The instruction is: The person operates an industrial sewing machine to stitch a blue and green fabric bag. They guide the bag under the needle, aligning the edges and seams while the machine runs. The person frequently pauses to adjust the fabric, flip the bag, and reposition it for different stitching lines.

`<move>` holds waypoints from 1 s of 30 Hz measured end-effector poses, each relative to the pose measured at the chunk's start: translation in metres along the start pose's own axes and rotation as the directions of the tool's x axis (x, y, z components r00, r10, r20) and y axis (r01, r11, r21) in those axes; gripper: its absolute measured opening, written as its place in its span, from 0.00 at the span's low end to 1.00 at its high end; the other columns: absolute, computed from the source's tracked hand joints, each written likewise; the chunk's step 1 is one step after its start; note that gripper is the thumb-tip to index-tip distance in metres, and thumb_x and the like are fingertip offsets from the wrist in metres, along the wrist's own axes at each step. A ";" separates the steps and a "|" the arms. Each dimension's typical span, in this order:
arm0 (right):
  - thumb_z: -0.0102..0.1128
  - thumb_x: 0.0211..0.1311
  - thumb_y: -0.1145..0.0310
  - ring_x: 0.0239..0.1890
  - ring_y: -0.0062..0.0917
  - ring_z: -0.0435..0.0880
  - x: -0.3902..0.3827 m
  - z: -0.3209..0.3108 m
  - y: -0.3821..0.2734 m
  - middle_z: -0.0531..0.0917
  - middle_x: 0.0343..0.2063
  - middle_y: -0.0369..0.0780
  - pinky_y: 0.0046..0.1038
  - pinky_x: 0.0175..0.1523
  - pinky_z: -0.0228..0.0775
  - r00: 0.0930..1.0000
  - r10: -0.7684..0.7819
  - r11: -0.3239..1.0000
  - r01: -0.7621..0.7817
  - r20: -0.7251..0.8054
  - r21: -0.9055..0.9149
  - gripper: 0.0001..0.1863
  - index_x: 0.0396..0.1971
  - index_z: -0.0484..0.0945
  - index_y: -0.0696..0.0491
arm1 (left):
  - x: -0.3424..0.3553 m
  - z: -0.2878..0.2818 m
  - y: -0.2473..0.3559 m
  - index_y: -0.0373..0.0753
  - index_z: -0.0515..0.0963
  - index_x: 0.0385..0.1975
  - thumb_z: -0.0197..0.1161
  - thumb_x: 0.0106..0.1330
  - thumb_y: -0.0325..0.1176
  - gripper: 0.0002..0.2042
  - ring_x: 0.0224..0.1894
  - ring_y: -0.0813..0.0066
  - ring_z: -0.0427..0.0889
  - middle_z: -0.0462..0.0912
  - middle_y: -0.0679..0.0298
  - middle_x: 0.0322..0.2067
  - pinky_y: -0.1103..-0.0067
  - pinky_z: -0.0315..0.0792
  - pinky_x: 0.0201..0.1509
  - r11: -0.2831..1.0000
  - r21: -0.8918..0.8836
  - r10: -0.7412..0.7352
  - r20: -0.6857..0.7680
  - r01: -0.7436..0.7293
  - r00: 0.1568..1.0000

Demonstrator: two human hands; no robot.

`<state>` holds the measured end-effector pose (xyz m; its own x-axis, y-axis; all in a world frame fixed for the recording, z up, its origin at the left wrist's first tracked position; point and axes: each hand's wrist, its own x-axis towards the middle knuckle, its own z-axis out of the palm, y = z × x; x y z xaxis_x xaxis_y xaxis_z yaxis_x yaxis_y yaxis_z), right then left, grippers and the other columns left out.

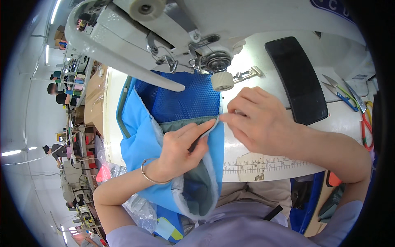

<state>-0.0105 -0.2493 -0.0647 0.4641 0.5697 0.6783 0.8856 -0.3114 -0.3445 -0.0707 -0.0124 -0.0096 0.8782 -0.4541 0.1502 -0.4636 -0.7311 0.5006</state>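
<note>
A bright blue fabric piece (138, 150) with dark blue mesh (185, 96) and grey-green trim (183, 123) lies under the sewing machine head (222, 61) and hangs over the table's front edge. My left hand (181, 150), wearing a thin bangle, grips the folded edge of the fabric, its fingertips pressed along the trim. Just right of those fingertips, my right hand (263, 123) pinches the same edge between thumb and forefinger, near the mesh's lower right corner. The machine head hides the needle area and the mesh's far end.
A black phone (296, 78) lies right of the machine, with scissors (343, 94) and red-handled scissors (366, 127) beyond it. A printed ruler strip (267, 165) runs along the table's front edge. At left are other workstations and people in the distance.
</note>
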 end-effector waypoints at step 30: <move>0.67 0.43 0.72 0.39 0.30 0.76 0.021 0.011 0.006 0.75 0.27 0.38 0.29 0.41 0.72 0.994 -0.105 0.990 0.104 -0.011 -0.093 0.07 0.24 0.79 0.57 | 0.020 0.003 -0.018 0.34 0.85 0.49 0.63 0.58 0.19 0.18 0.42 0.60 0.84 0.86 0.56 0.43 0.70 0.75 0.48 0.982 0.021 0.189 -0.194 -0.189 0.963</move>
<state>0.0053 -0.2309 -0.0595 0.3682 0.5911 0.7177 0.9238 -0.3200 -0.2103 -0.0451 -0.0094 -0.0179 0.7803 -0.4771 0.4045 -0.6237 -0.6425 0.4453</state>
